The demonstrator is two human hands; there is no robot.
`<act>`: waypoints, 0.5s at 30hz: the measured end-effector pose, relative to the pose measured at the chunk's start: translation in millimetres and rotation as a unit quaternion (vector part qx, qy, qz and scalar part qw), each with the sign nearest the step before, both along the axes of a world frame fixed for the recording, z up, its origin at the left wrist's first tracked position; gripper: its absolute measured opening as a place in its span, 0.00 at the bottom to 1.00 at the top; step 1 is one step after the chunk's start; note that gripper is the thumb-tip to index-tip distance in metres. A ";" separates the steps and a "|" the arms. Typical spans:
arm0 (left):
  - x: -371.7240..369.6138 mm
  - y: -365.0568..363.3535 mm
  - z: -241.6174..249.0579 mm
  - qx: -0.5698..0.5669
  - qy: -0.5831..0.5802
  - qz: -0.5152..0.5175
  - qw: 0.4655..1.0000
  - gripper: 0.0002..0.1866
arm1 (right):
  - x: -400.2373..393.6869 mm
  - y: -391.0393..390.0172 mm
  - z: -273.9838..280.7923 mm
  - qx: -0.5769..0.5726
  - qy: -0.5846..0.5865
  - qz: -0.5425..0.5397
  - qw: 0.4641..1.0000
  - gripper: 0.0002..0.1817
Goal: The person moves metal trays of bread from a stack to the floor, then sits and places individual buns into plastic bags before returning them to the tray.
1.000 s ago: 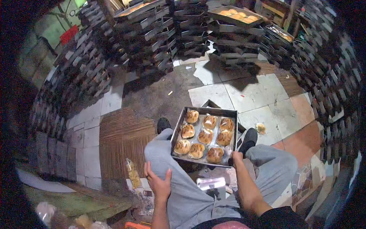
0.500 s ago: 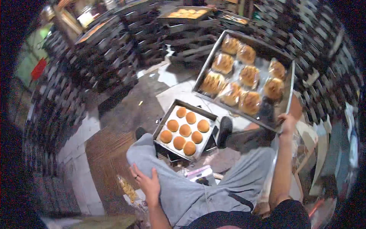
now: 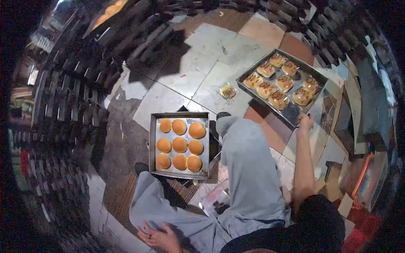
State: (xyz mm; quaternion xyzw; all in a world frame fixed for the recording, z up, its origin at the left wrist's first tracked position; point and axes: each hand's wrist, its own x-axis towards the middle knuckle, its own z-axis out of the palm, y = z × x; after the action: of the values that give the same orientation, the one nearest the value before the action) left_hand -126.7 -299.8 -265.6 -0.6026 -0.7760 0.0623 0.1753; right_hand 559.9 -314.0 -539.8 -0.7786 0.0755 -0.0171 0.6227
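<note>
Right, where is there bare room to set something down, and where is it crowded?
Pale floor tiles lie mostly bare between the plain-bun tray, the wrapped item and the dark stacks. The held tray has a bunless corner by the right hand. Crowded: the plain-bun tray and the dark stacks.

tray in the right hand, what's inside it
Nine clear-wrapped buns with dark stripes on top. The tray shows a dark bare patch by the right hand; its bottom beneath the buns is covered.

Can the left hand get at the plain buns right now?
Likely yes: the left hand looks empty and nothing covers the plain buns in their tray, though it must reach over the left leg.
</note>
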 end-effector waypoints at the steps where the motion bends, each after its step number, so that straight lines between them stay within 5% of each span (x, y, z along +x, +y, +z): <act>1: 5.1 3.3 -6.0 -0.057 -0.058 -0.016 0.997 0.38 | -14.7 2.1 -23.4 0.010 0.024 0.011 1.000 0.15; 2: 13.9 11.2 -8.2 -0.100 -0.134 -0.021 0.986 0.26 | -19.0 7.7 -35.7 0.015 0.050 0.024 0.998 0.15; 5: 38.3 -6.5 -50.9 -0.216 -0.418 -0.117 0.874 0.17 | -9.7 2.9 -85.9 0.078 0.106 0.046 0.990 0.13; 6: 80.2 6.8 -33.9 -0.384 -0.361 0.063 0.847 0.17 | -4.9 -1.2 -93.8 0.030 0.120 0.056 0.991 0.11; 10: 89.5 -18.6 -87.7 -0.392 -0.432 -0.033 0.811 0.20 | 26.7 -19.8 -131.2 0.032 0.215 0.110 0.970 0.13; 13: 92.4 -17.8 -96.5 -0.424 -0.389 -0.090 0.813 0.17 | 39.7 -21.8 -151.0 -0.057 0.230 0.128 0.963 0.19; 15: 85.9 -24.3 -109.3 -0.374 -0.408 -0.147 0.820 0.16 | 30.1 -4.1 -149.1 -0.366 0.145 0.199 0.897 0.21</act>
State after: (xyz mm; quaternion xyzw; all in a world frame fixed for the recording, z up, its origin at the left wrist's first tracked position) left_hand -40.8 -324.2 -374.9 -0.6989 -0.5959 0.0694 -0.3894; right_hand 590.0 -318.2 -688.9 -0.9442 -0.0034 0.1942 0.2658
